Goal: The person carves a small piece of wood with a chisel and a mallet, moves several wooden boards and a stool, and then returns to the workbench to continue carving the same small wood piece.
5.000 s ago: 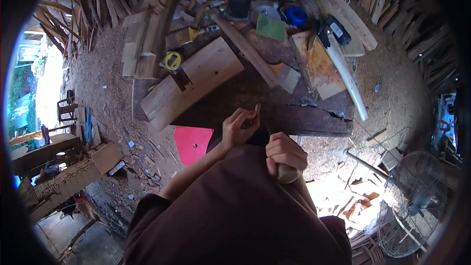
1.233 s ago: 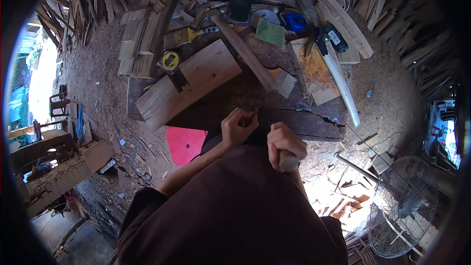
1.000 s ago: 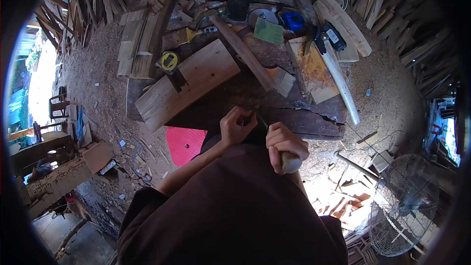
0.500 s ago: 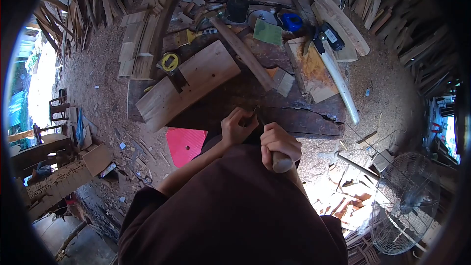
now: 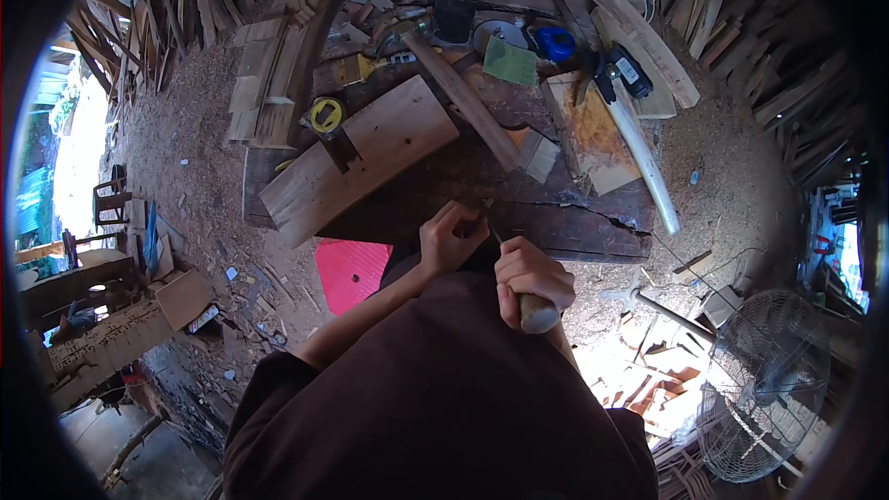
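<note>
My left hand [image 5: 448, 238] is curled around a small wooden piece [image 5: 479, 214] at the near edge of the dark workbench [image 5: 556, 222]; most of the piece is hidden by my fingers. My right hand [image 5: 524, 276] grips the rounded wooden handle [image 5: 536, 315] of a thin-bladed tool whose metal tip [image 5: 494, 233] points at the piece. Both hands sit close together just above my brown-shirted chest.
On the bench lie a wide plank [image 5: 356, 157], a yellow tape measure [image 5: 325, 115], a long batten [image 5: 463, 97], green sandpaper [image 5: 510, 62], a blue object [image 5: 557, 42] and a white curved piece [image 5: 644, 162]. A red sheet [image 5: 350, 270] lies below. A fan [image 5: 764, 384] stands right.
My right hand with the handle has shifted slightly back and forth beside my left hand, which stays closed on the small piece. The bench items have not moved.
</note>
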A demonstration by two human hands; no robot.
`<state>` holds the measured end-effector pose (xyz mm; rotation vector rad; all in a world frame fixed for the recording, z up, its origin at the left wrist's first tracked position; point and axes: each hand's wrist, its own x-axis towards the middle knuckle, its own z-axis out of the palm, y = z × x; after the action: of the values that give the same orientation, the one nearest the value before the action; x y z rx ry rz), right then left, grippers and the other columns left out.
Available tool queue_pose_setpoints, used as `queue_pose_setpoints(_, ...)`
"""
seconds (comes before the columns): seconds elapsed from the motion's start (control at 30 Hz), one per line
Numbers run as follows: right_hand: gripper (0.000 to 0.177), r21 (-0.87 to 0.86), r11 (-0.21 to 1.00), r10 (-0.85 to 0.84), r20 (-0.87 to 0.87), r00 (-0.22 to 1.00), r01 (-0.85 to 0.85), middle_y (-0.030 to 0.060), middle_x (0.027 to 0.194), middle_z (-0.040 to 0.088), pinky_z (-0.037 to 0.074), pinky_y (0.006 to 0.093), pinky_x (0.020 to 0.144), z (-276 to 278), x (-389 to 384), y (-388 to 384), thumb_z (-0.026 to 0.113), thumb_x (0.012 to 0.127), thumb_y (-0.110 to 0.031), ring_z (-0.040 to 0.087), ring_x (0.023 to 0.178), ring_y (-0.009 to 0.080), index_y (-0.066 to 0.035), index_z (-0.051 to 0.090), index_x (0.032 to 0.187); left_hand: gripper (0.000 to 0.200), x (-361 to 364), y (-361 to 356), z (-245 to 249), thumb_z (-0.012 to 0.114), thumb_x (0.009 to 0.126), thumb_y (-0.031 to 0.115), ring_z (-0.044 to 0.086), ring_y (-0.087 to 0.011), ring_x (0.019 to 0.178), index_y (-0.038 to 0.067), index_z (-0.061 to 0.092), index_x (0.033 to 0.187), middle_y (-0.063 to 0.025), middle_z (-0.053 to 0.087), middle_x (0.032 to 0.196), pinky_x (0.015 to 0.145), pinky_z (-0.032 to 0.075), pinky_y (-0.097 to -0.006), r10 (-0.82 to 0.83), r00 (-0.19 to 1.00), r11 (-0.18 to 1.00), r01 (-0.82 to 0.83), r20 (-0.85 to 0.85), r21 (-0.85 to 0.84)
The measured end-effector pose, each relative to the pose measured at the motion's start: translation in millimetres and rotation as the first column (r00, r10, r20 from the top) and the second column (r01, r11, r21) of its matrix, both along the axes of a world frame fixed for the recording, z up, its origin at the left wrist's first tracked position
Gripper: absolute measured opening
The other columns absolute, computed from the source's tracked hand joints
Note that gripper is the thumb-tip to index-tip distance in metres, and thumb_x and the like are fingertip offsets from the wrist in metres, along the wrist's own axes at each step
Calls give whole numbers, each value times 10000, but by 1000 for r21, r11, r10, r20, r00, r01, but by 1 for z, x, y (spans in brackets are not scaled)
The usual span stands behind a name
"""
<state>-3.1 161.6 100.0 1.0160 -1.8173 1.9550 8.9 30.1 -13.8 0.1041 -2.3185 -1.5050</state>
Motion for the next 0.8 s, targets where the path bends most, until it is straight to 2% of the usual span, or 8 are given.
queue_pose_setpoints(0.1,146,57,997,-42,-20,999,43,84,603,542,493,386,591,-8,-5,-1,595,626,102,554,529,226,-23,526,657,174,1,3,1,777,689,73,587,-146,498,62,613,745,-29,627,733,462,459,-265,-9,998,999,6,-69,-35)
queue_pose_setpoints(0.23,150,24,1000,2,4,1000,-2,86,610,541,496,389,596,-1,2,0,598,618,105,552,535,228,-19,528,663,171,3,1,2,773,687,68,596,-153,506,64,612,744,-29,621,727,470,470,-273,-29,999,999,28,-31,-46)
queue_pose_setpoints(0.37,149,96,995,-22,-46,999,26,85,611,537,505,386,621,-11,-4,1,605,616,101,554,544,226,-17,521,651,172,0,5,-1,771,687,71,600,-161,508,64,607,738,-36,613,722,471,473,-276,-31,996,998,26,-86,-60)
queue_pose_setpoints(0.43,146,62,998,-28,6,1000,27,85,616,538,509,391,631,-9,-4,3,604,618,99,553,544,227,-17,519,642,174,0,5,0,771,684,72,601,-163,509,65,606,736,-38,611,723,471,473,-277,-25,992,998,17,-123,-66)
queue_pose_setpoints(0.53,141,18,1000,11,-9,1000,-10,87,618,538,507,392,635,-3,5,5,601,616,99,552,548,228,-12,522,652,180,1,3,-1,774,678,73,603,-169,511,68,603,735,-41,606,727,467,472,-282,-68,995,992,59,-78,-108)
queue_pose_setpoints(0.63,142,63,997,-34,-32,999,36,87,610,538,502,387,620,-13,-5,5,597,617,100,550,536,225,-15,523,655,181,0,8,-2,774,674,72,600,-172,509,70,604,738,-38,602,729,467,472,-285,-60,991,992,46,-117,-117)
queue_pose_setpoints(0.8,139,8,1000,-10,1,1000,10,86,620,542,499,385,614,-3,3,8,594,624,101,547,534,230,-15,524,656,179,-2,6,-2,771,674,77,598,-173,510,72,604,738,-36,601,729,469,473,-285,-78,987,987,57,-144,-149)
